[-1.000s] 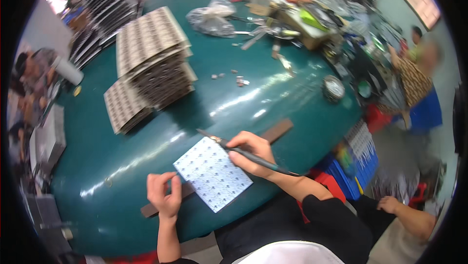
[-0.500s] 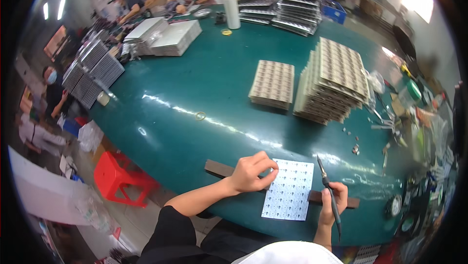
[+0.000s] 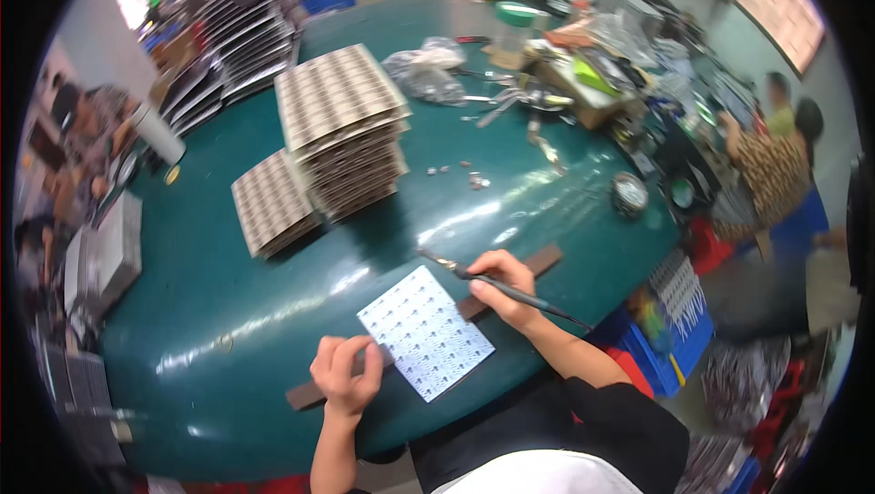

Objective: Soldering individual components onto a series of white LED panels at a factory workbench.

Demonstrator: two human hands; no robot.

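A white circuit board panel (image 3: pixel 425 334), printed with rows of small dark marks, lies across a dark brown bar (image 3: pixel 538 266) on the green table. My right hand (image 3: pixel 503 289) grips a soldering iron (image 3: pixel 524 297) by its dark handle, to the right of the panel. The iron's tip is near the panel's far corner. At the panel's left edge is my left hand (image 3: pixel 346 375), with thumb and forefinger pinched together and the other fingers curled. Whatever that pinch may hold is too small to make out.
Beyond the panel stand a tall stack of tan boards (image 3: pixel 342 129) and a lower stack (image 3: pixel 273 202). Small metal bits (image 3: pixel 478 181) and a round tin (image 3: pixel 629 193) lie farther right. Tools, a clear plastic bag (image 3: pixel 428 70) and a green-lidded jar (image 3: pixel 515 34) crowd the back.
The view has swung to the right, so the table and stacks appear farther left. Both hands stay beside the panel, the right still holding the soldering iron.
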